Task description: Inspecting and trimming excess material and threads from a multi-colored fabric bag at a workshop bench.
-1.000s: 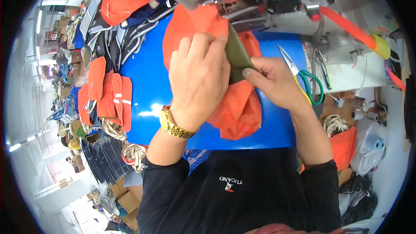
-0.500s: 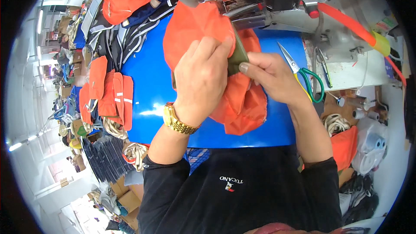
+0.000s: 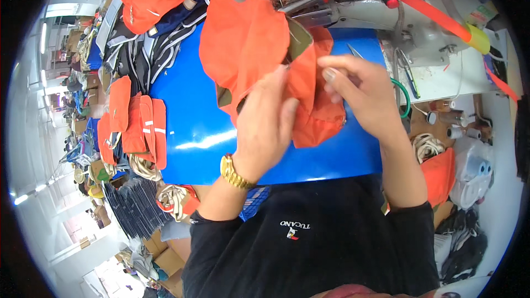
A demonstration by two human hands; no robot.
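Both the left hand (image 3: 265,127) and right hand (image 3: 359,91) pinch the crumpled orange fabric piece with olive lining (image 3: 259,49) over the blue desk (image 3: 187,127), where a loosened pinch could probably let the fold slip.

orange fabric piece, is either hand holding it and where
Both. The left hand grips the orange fabric piece at its lower middle fold; the right hand pinches its right edge, over the blue table.

A garment sewing workshop: an industrial sewing machine (image 3: 353,0) stands on a blue surface (image 3: 193,132), beside stacks of cut orange fabric pieces (image 3: 135,124), thread spools (image 3: 477,168) and cardboard boxes (image 3: 165,262).
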